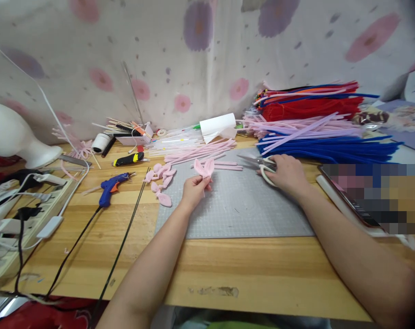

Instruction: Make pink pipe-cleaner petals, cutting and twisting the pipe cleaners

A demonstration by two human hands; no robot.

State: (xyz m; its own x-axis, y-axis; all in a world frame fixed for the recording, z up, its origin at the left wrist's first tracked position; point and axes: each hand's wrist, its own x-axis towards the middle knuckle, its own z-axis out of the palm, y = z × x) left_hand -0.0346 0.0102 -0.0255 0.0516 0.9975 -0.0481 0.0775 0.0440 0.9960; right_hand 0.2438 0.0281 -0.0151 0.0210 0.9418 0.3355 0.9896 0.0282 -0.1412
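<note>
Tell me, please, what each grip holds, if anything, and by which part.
The left grip pinches the pink petalled piece where its petals meet. The right grip has the scissors by the handles; whether lifted, I cannot tell.

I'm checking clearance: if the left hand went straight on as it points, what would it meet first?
Past the pink loops the left hand holds, probably the loose pink stems on the mat; its height above them is unclear.

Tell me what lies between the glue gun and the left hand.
From the glue gun to the left hand, the head view shows thin dark sticks, pink pieces, then gray mat.
</note>
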